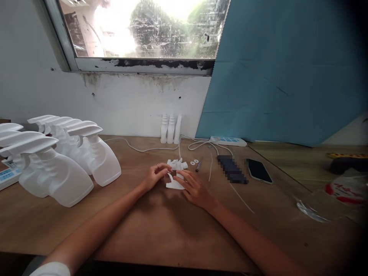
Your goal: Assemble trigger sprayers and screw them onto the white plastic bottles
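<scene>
My left hand (156,177) rests low over the table at the middle, its fingers bent forward and slightly apart beside small white plastic parts (178,165). Opposite it, my right hand (197,189) has its fingers stretched over a white spray-head shroud (174,185), touching or almost touching it. The shroud lies on the table between both hands, partly covered by the right fingers. Just beyond the fingertips sit the small parts in a cluster. Two white washers (194,162) and a short metal-tipped tool or pen (198,165) lie to their right.
Several large white spray bottles (106,163) stand at left. Three slim white pieces (171,129) lean on the wall. A power strip (228,141) with cables, a dark pixelated object (232,169), a phone (259,170), a thin tube (211,167) and a clear bottle (330,199) occupy the right.
</scene>
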The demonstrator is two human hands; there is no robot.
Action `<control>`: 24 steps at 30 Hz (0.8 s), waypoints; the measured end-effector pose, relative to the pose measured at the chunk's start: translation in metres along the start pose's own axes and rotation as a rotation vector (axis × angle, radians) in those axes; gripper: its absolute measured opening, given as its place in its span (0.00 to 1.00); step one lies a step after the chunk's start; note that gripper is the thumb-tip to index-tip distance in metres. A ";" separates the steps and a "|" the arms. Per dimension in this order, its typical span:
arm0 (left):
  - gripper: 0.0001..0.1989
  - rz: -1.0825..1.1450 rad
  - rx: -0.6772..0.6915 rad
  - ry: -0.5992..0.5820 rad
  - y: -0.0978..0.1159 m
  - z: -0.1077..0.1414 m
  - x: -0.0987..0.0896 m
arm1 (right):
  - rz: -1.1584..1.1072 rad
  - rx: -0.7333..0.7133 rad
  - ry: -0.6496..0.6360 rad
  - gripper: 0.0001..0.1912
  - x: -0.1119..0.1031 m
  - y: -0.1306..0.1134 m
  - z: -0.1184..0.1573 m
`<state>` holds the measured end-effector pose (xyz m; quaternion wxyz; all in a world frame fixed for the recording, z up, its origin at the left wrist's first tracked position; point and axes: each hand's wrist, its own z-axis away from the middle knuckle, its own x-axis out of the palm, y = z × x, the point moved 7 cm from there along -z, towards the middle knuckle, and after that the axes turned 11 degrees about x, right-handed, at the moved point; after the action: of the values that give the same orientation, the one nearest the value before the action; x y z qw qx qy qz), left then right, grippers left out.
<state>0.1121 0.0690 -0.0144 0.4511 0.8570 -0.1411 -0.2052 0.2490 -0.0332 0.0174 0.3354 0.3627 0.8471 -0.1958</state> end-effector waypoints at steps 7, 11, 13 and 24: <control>0.10 -0.379 0.018 0.402 -0.064 -0.083 -0.053 | -0.110 0.063 0.018 0.28 -0.003 0.006 0.003; 0.16 -0.497 -0.032 0.547 -0.099 -0.134 -0.066 | -0.114 0.084 -0.006 0.28 0.003 0.007 -0.001; 0.21 -0.535 -0.067 0.618 -0.112 -0.152 -0.069 | -0.106 0.090 0.002 0.29 0.002 0.008 -0.002; 0.35 -0.644 -0.202 0.505 -0.138 -0.178 -0.062 | -0.154 0.067 -0.045 0.28 0.005 0.007 -0.003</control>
<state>0.1510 0.2986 -0.0245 0.4661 0.8322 0.2697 -0.1317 0.2500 -0.0247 0.0156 0.3261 0.3031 0.8577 -0.2573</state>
